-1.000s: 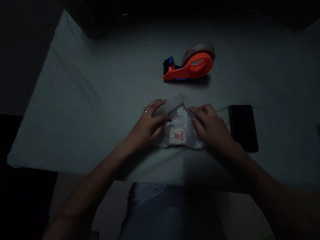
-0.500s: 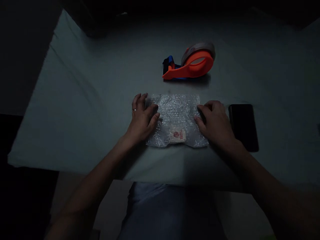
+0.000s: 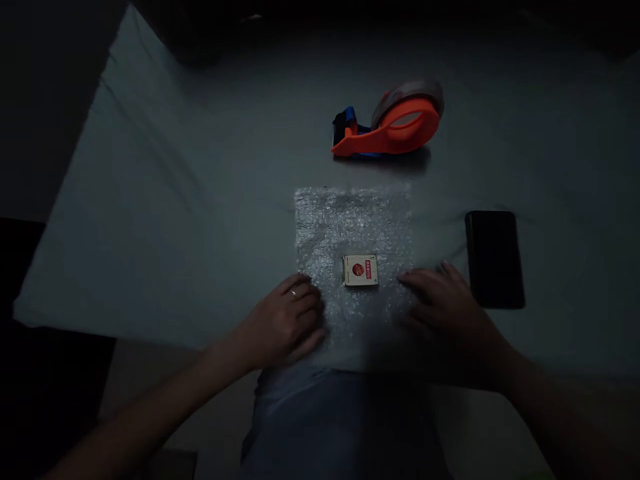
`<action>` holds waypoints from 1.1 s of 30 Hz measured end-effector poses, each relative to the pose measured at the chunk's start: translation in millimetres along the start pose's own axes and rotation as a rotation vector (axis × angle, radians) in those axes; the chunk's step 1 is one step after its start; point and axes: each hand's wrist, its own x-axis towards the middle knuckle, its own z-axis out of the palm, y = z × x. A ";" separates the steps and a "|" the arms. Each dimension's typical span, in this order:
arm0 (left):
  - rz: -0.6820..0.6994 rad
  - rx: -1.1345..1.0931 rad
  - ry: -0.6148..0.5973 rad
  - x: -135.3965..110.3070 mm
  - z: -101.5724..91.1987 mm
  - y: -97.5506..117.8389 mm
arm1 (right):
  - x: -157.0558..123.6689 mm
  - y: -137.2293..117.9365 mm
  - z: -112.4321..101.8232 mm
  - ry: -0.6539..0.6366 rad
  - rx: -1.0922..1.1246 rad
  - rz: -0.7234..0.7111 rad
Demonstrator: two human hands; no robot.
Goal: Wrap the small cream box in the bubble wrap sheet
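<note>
A sheet of bubble wrap (image 3: 350, 220) lies spread out near the front edge of the table. On top of it sits a small white card box (image 3: 361, 271) with a red round print and a red label, uncovered. My left hand (image 3: 293, 320), with a ring on one finger, is at the wrap's lower left edge. Its fingers are curled and closed on that edge. On the opposite side my right hand (image 3: 440, 297) is slightly blurred, its fingers stretched apart at the wrap's right edge. Neither hand touches the box.
An orange and blue tape dispenser (image 3: 400, 133) with a roll of tape stands behind the wrap. A black phone (image 3: 495, 260) lies to the right of my right hand. A pale cloth (image 3: 150, 220) covers the table; the room is dim.
The bubble wrap flap that lay over the box has been folded back toward me, baring the box. Both hands have moved nearer to me, and my right hand has opened.
</note>
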 end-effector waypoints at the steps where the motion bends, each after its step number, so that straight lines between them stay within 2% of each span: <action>1: -0.011 0.052 -0.009 -1.8 3.3 2.8 | -2.3 -2.6 3.5 -0.013 -0.041 0.003; 6: -0.031 0.094 0.025 9.4 15.5 25.3 | -0.9 -11.4 7.3 -0.041 -0.165 -0.027; 9: 0.055 0.077 -0.158 22.5 29.6 40.0 | 5.6 -13.9 -3.1 -0.076 -0.169 -0.041; 11: 0.088 0.115 -0.208 28.9 40.6 46.3 | 13.2 -16.6 -11.1 -0.047 -0.124 -0.025; 14: 0.110 0.140 -0.234 34.1 52.4 49.7 | 30.4 -22.7 -13.9 0.061 0.014 0.046; 17: 0.098 0.105 -0.271 36.2 55.8 48.2 | 49.6 -26.5 -3.1 0.091 0.168 0.040; 20: 0.089 0.073 -0.298 36.0 55.6 44.5 | 58.0 -22.6 5.9 0.174 0.249 0.043; 23: 0.099 0.062 -0.291 33.4 56.6 40.5 | 47.3 -10.7 -1.4 0.307 0.249 0.132; 25: 0.101 0.066 -0.262 31.6 58.0 38.5 | 32.1 0.1 -12.4 0.388 0.195 0.246; 29: 0.093 0.061 -0.222 30.6 59.5 36.7 | 0.5 22.2 -24.0 0.404 0.091 0.377; 33: 0.085 0.073 -0.219 31.7 59.5 37.2 | -15.9 36.6 -13.2 0.377 0.130 0.394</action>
